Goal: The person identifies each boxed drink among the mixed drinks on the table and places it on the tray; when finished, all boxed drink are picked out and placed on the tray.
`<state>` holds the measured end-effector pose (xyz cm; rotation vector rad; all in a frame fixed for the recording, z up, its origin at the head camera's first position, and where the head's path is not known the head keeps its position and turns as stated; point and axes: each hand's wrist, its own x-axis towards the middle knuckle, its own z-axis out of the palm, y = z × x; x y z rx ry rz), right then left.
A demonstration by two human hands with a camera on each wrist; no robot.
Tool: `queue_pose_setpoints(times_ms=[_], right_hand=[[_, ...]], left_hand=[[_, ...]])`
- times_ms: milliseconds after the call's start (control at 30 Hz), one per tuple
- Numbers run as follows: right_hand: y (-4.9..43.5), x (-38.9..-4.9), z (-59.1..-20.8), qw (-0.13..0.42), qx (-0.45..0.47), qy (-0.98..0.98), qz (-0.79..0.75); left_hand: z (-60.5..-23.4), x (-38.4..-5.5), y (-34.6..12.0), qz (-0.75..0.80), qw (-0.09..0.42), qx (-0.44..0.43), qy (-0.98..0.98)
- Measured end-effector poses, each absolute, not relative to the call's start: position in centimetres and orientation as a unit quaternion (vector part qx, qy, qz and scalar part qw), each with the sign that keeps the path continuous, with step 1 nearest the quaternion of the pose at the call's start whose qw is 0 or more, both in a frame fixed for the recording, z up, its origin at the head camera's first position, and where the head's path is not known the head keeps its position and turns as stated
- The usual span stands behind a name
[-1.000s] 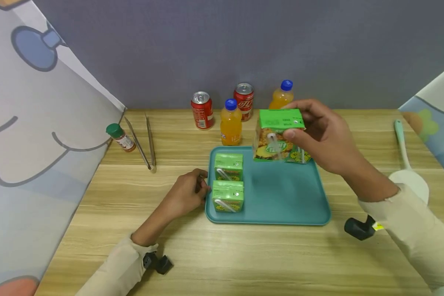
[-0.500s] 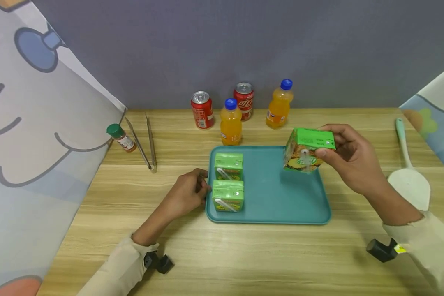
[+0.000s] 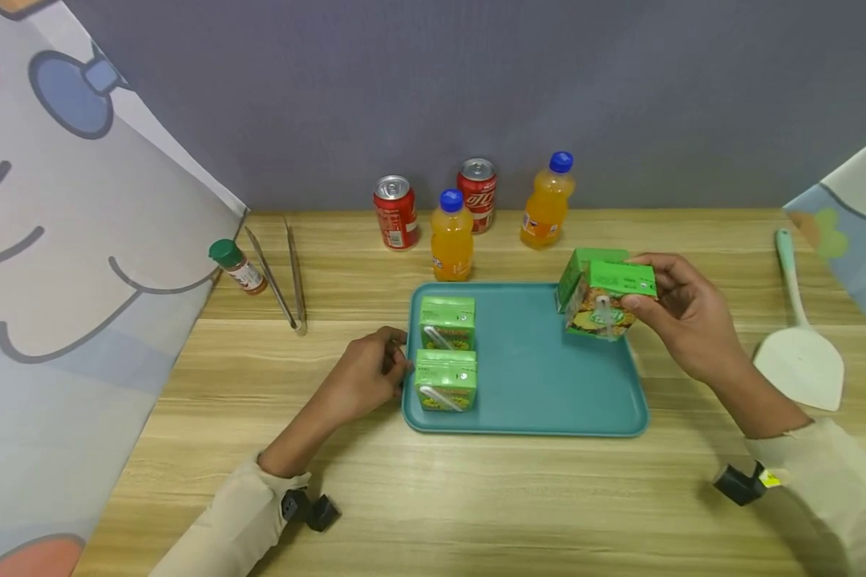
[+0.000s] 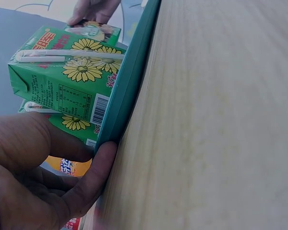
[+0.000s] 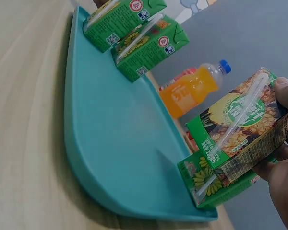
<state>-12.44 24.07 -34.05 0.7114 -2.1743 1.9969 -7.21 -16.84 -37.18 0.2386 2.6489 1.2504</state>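
In the head view, two green juice cartons (image 3: 446,381) with straws stand on the left side of the teal tray (image 3: 527,417). My left hand (image 3: 368,373) holds the tray's left rim, thumb and fingertip at its edge in the left wrist view. My right hand (image 3: 693,320) grips a pineapple juice carton (image 3: 600,308) by its right side, raised over the tray's back right part. Behind it, another green carton (image 3: 573,276) stands at that corner, mostly covered. The right wrist view shows the held pineapple carton (image 5: 242,120) tilted, overlapping the flowered carton (image 5: 204,179).
Behind the tray stand two orange drink bottles (image 3: 451,240) and two red cans (image 3: 395,212). Metal tongs (image 3: 292,280) and a green-capped spice jar (image 3: 238,266) are at the left. A white spatula (image 3: 801,361) lies right of my right hand. A grey wall closes the back.
My right hand has carried the pineapple carton rightward and lower, toward the tray's back right corner. The left hand has kept its place at the rim.
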Motion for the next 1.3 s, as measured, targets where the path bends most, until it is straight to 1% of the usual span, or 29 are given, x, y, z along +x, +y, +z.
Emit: queue_pose_setpoints(times_ms=[200, 433, 800, 1033, 1300], right_hand=[[24.3, -12.4, -34.7, 0.054, 0.227, -0.713, 0.661], [24.4, -12.4, -35.5, 0.052, 0.240, -0.697, 0.674], [24.1, -12.0, -35.9, 0.036, 0.231, -0.711, 0.663], [24.1, -12.0, -36.6, 0.036, 0.257, -0.691, 0.674], [24.2, -11.8, -37.4, 0.018, 0.235, -0.721, 0.651]], left_hand=[[-37.1, -7.1, -16.9, 0.426, 0.103, 0.082, 0.895], [-37.1, -7.1, -16.9, 0.422, 0.101, 0.086, 0.897], [-37.1, -6.9, -17.0, 0.415, 0.098, 0.087, 0.900], [-37.0, -6.9, -17.0, 0.419, 0.102, 0.085, 0.898], [-37.0, -6.8, -17.0, 0.421, 0.102, 0.085, 0.897]])
